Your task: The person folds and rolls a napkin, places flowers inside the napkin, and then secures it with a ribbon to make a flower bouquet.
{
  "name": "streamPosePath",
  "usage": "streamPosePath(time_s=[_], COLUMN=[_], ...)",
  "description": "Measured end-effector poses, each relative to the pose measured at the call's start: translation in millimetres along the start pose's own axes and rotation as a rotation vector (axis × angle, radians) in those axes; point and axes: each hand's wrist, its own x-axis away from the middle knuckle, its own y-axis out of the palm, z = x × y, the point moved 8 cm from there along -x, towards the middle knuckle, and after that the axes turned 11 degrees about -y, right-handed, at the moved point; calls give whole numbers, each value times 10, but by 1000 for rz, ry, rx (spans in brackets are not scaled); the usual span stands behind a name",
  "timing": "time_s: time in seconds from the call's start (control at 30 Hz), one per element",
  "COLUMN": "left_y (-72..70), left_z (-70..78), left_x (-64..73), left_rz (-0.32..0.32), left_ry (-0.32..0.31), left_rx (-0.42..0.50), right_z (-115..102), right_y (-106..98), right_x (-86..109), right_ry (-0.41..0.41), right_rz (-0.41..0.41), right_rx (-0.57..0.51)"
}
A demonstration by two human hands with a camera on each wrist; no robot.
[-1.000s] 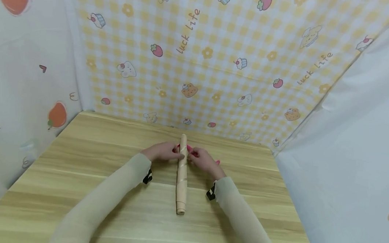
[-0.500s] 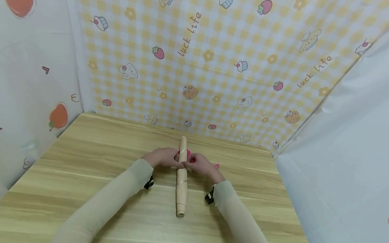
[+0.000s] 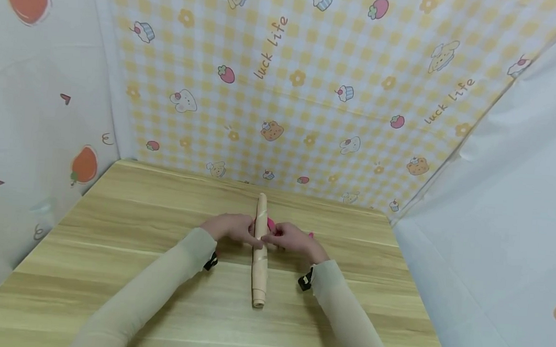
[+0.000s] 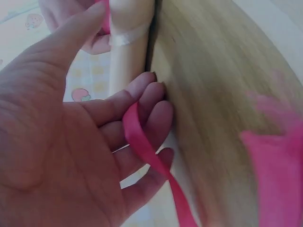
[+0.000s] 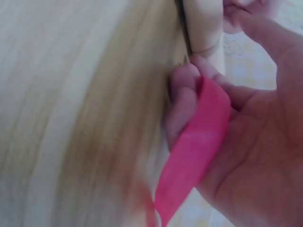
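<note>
A long beige roll with a diagonal edge showing along it lies on the wooden table, pointing away from me. Pink ribbon shows beside its far half. From the left, my left hand reaches over the roll with the thumb on top, and a strand of ribbon runs across its curled fingers. My right hand comes from the right, thumb tip close to the left thumb. In the right wrist view a wide ribbon strand passes through its curled fingers. The ribbon between the thumbs is partly hidden.
The wooden table top spreads around the roll. A yellow checked cloth wall stands behind it, with a white sheet on the right and a printed sheet on the left. Black straps circle the wrists.
Both hands have come slightly nearer to me along the roll, and the thumbs have closed together over it. In the last half second the right wrist has shifted a little to the right.
</note>
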Motion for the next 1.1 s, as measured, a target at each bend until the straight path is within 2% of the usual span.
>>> streamPosePath(time_s=[0.3, 0.57, 0.73, 0.87, 0.93, 1.1], left_y=[54, 126, 197, 260, 269, 270], left_z=[58, 63, 36, 10, 4, 9], left_x=[69, 208, 309, 346, 346, 333], left_rz=[34, 33, -23, -57, -47, 24], left_ry=[0, 25, 53, 78, 80, 75], left_rx=[-88, -63, 9, 1, -11, -47], right_z=[8, -10, -46, -84, -97, -115], right_y=[62, 132, 156, 178, 181, 181], right_x=[27, 126, 213, 274, 290, 300], right_ry=[7, 24, 37, 39, 36, 29], right_rz=[-52, -73, -97, -130, -126, -84], right_rx=[3, 1, -49, -44, -25, 8])
